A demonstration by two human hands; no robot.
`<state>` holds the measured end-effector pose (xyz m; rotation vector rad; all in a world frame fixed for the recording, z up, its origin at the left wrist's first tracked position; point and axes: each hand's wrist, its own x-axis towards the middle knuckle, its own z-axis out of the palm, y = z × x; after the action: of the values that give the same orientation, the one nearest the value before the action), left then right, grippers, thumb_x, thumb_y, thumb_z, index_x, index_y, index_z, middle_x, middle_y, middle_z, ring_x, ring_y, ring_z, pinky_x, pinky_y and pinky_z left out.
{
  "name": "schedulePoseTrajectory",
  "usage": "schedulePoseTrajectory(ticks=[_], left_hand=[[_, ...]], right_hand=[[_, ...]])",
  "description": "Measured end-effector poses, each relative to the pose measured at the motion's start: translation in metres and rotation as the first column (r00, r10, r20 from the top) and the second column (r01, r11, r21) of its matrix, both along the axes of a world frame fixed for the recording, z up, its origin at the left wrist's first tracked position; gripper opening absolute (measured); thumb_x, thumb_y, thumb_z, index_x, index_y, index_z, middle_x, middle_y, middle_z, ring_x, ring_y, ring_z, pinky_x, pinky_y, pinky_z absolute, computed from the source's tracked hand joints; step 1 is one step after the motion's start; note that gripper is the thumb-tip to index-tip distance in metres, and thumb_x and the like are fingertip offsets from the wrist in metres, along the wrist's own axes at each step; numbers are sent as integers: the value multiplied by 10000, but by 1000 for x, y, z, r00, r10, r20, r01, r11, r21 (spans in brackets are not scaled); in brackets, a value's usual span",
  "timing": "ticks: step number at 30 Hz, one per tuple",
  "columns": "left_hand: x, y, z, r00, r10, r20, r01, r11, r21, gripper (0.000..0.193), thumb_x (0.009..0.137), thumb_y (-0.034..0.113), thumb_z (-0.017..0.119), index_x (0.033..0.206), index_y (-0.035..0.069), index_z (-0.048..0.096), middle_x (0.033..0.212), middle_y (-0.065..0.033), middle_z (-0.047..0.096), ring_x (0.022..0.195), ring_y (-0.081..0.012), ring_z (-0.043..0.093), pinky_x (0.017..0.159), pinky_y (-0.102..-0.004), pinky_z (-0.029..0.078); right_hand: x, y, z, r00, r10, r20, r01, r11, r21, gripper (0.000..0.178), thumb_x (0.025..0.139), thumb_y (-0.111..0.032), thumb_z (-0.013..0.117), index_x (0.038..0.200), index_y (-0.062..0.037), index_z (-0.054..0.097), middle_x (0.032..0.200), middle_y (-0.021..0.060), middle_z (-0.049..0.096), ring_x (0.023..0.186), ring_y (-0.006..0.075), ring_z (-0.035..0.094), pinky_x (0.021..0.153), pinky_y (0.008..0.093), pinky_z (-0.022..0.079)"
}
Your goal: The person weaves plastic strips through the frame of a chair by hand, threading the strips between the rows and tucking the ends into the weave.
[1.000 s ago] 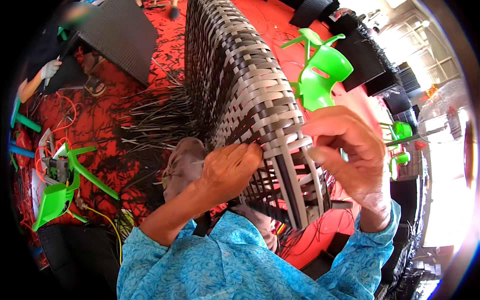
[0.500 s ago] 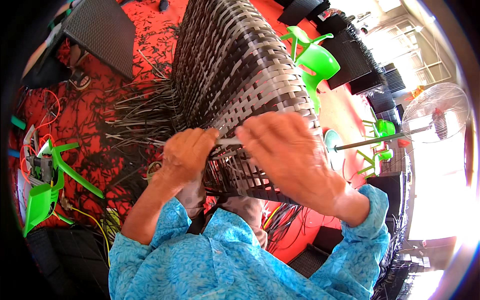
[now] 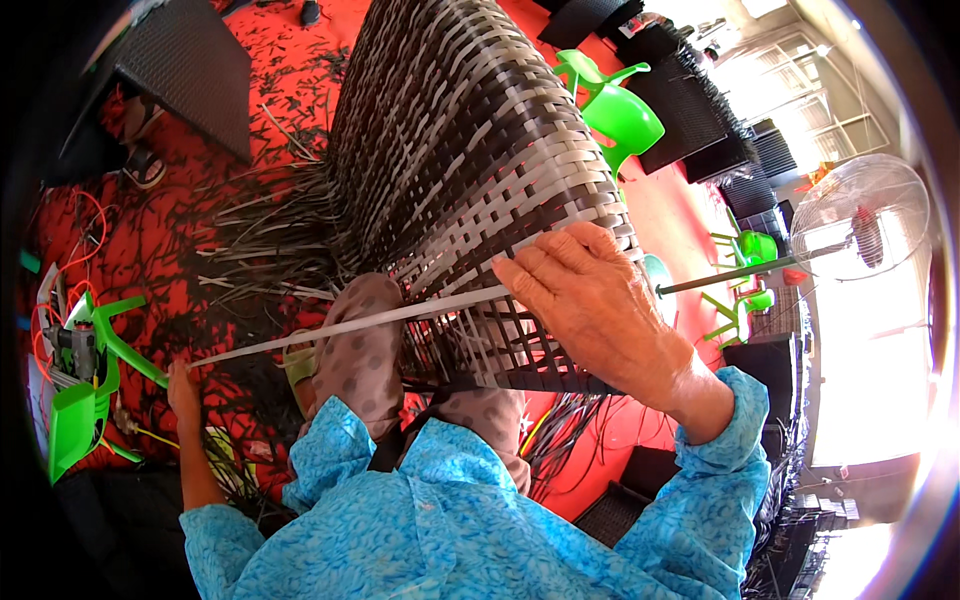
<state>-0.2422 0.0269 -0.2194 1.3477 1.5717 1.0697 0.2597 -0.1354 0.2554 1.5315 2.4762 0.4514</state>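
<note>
A large piece of woven furniture (image 3: 470, 120) in brown and grey strips stands in front of me, its near side an open grid of strips. A long pale grey weaving strip (image 3: 350, 325) stretches across my knees from the woven edge out to the left. My left hand (image 3: 183, 390) is far out at the left, closed on the strip's end. Against the top of the open weave rests my right hand (image 3: 590, 310), its fingers pinched where the strip meets the weave; the fingertips are partly hidden.
Loose strip ends (image 3: 270, 235) fan out left of the furniture. A green chair (image 3: 85, 400) with a power tool (image 3: 75, 345) and red hose stands at left. Another green chair (image 3: 620, 115) is behind the weave; a pedestal fan (image 3: 865, 215) stands at right. Cut scraps litter the red floor.
My left hand has moved from beside the right hand far out to the left, drawing the strip out long. The right hand has shifted slightly and stays at the weave.
</note>
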Motion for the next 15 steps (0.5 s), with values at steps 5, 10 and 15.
schedulePoseTrajectory(ticks=[5,10,15], left_hand=[[57,0,91,491,-145,-859,290,957,3,142,885,94,464,1001,22,503,886,-138,515,883,-335,517,724,-435,407],[154,-19,221,450,79,-890,531,778,337,210,738,53,495,944,59,535,873,-95,501,857,-260,499,696,-377,367],[235,-76,308,605,-16,-796,690,509,514,286,698,90,539,982,64,562,899,-71,535,756,-222,503,629,-365,351]], right_hand=[[-43,-37,-6,1000,-22,22,24,993,-118,423,735,-179,488,1108,18,528,1151,143,515,1128,276,447,1009,463,280],[-53,-46,-40,873,-45,-485,-17,992,-124,407,784,-127,585,1161,2,505,1179,163,506,1080,301,505,933,427,390],[-66,-37,-68,545,-215,-811,79,976,-205,411,784,-68,598,1159,44,472,1127,202,506,1001,358,513,866,383,431]])
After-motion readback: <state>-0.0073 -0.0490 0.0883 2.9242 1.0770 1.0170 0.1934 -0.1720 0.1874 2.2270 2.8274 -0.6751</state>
